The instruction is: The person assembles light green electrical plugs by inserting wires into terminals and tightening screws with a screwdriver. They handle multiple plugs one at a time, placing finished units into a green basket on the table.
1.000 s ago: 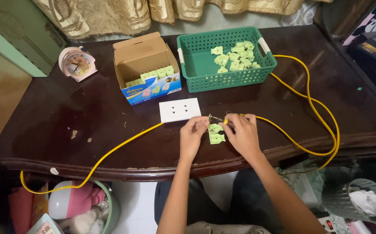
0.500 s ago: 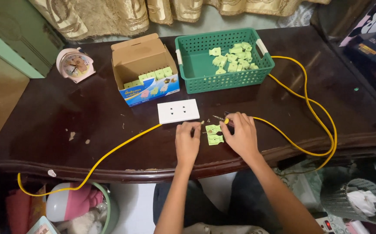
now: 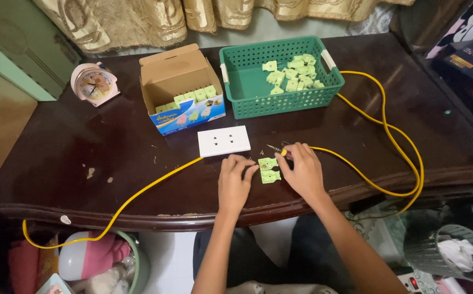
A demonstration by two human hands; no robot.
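Green plug halves (image 3: 269, 170): just below white socket plate (image 3: 224, 141), between left hand (image 3: 234, 182) and right hand (image 3: 304, 171), fingertips curled, touching them.

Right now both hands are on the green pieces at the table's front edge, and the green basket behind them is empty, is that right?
Not quite. The head view shows the basket holding a pile of green pieces in its right half. The rest stands: the left hand and right hand are at the green pieces near the table's front edge.

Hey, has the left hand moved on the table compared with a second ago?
Yes. The left hand has slid a little toward the table's near edge, away from the white socket plate, beside the green pieces.
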